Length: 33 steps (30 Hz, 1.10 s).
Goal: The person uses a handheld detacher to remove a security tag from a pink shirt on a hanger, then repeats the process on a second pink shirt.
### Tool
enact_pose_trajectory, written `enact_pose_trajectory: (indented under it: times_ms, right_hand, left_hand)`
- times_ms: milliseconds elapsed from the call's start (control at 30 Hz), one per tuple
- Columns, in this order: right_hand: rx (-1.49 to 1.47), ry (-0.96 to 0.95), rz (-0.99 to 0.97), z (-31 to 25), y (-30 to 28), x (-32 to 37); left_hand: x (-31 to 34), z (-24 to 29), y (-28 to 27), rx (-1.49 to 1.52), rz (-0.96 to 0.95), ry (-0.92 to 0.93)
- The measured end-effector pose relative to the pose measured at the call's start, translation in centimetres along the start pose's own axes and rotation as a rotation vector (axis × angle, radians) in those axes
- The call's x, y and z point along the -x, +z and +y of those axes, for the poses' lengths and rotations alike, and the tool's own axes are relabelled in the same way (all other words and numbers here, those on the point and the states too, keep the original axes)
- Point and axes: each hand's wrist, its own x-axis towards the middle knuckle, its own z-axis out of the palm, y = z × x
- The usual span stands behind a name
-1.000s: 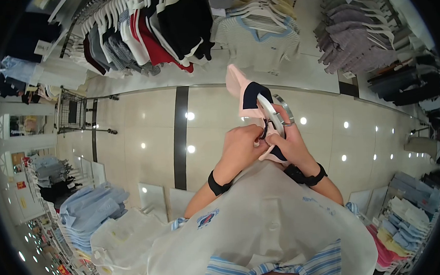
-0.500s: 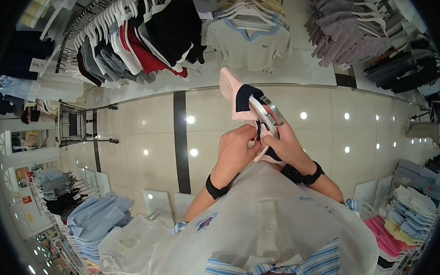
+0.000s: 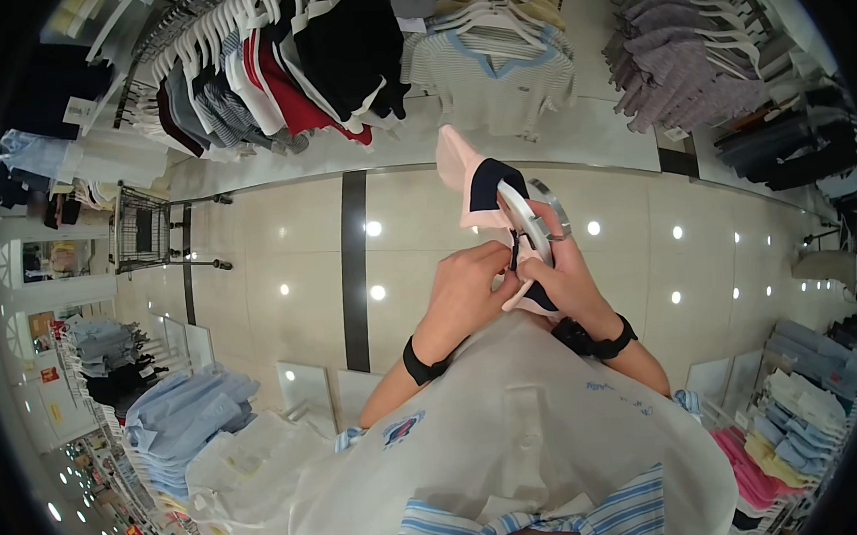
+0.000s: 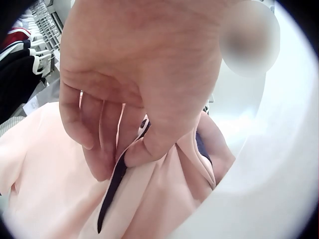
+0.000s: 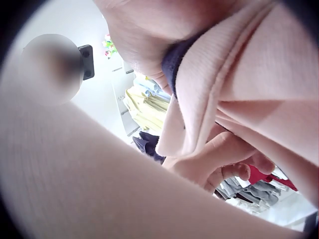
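A pale pink shirt (image 3: 454, 164) with navy trim hangs before my chest, a white hanger (image 3: 514, 205) at its collar. My left hand (image 3: 468, 290) pinches the shirt's navy-lined front opening between thumb and fingers. A dark button (image 4: 143, 124) shows beside that thumb in the left wrist view. Around the collar and hanger, my right hand (image 3: 567, 278) grips with its thumb over the fabric. By its fingers curves a silver metal band (image 3: 551, 206). Pink cloth (image 5: 239, 74) covers much of the right wrist view and hides some of the right fingers.
Racks of hung clothes, including striped shirts (image 3: 491, 80) and purple tops (image 3: 680, 70), line the far side of the aisle. A shopping cart (image 3: 142, 226) stands at left on the tiled floor (image 3: 264, 266). Light blue shirts (image 3: 184, 416) hang near my left side.
The hands and shirt shift slightly left in the head view and then back right as the view sways. Both hands keep their hold on the shirt.
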Motion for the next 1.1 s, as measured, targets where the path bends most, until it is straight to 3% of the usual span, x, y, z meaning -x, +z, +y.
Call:
enact_pose_trajectory:
  times_ms: [500, 700, 900, 1100]
  right_hand:
    - [-0.004, -0.010, 0.025, 0.0, 0.4, 0.1]
    - [0.017, -0.052, 0.018, 0.1, 0.4, -0.2]
    - [-0.050, 0.043, 0.030, -0.7, 0.3, 0.0]
    - [-0.070, -0.007, 0.018, -0.5, -0.1, -0.1]
  left_hand:
    - [0.4, -1.0, -0.8, -0.011, -0.117, 0.065]
    - [0.1, -1.2, 0.1, 0.013, -0.080, 0.069]
    - [0.0, -1.1, 0.4, 0.064, -0.134, 0.004]
    - [-0.1, -1.3, 0.9, 0.138, -0.125, -0.002]
